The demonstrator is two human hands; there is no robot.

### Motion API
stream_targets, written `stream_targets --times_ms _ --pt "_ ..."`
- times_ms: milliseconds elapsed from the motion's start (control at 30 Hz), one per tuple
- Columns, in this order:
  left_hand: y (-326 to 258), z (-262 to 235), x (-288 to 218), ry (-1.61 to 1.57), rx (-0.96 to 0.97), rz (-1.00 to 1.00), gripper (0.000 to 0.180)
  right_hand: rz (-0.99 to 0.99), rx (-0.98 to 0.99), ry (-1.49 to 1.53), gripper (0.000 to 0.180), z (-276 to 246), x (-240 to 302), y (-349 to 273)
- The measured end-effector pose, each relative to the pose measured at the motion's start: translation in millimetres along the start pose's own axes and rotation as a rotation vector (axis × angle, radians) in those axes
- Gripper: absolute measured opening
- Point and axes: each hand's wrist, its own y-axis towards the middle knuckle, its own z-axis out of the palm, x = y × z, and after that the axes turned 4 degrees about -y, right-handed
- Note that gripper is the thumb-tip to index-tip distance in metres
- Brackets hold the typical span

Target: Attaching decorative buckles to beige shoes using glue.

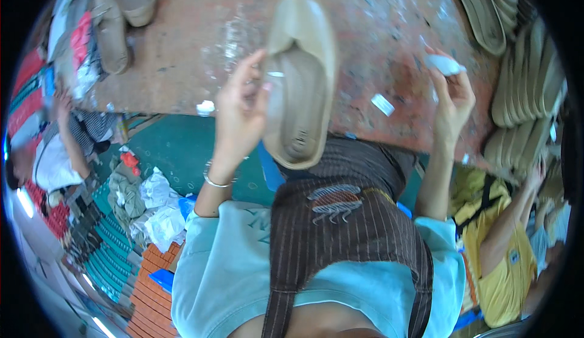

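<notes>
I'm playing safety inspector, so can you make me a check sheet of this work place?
Surface: brown table, scuffed and spotted with marks.
Things in use: one tan shoe, toe pointing away from the wearer; one small white wad, material unclear.
Clutter: small white scrap on the table; crumpled white plastic below, at left.
Hands: left hand grips the shoe's left edge; right hand pinches the wad.
Cables: nothing seen.
Surroundings: stacked tan shoes at right; person in yellow at right; green floor.
</notes>
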Motion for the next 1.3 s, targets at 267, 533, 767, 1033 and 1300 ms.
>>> stream_targets --times_ms 267,533,767,1033,1300 --pt "-30.8 64.7 -22.0 0.108 0.103 0.147 0.040 -0.058 -0.002 -0.003 0.022 -8.1 -10.8 -39.0" --pt "-35.0 110.1 -31.4 -1.390 0.096 -0.726 0.056 -0.107 0.047 -0.270 0.022 0.4 -8.6 -42.9" --pt "-6.7 156.0 -2.3 -1.827 0.021 -0.514 0.032 -0.336 0.138 -0.507 0.021 11.1 8.7 -27.0" --pt "-6.1 155.0 2.5 -1.768 0.066 -0.497 0.029 -0.401 0.252 -0.609 0.021 17.3 10.6 -11.1" --pt "-4.7 160.6 0.6 -1.643 -0.018 -0.529 0.018 -0.440 0.331 -0.690 0.022 18.2 11.1 -2.8"
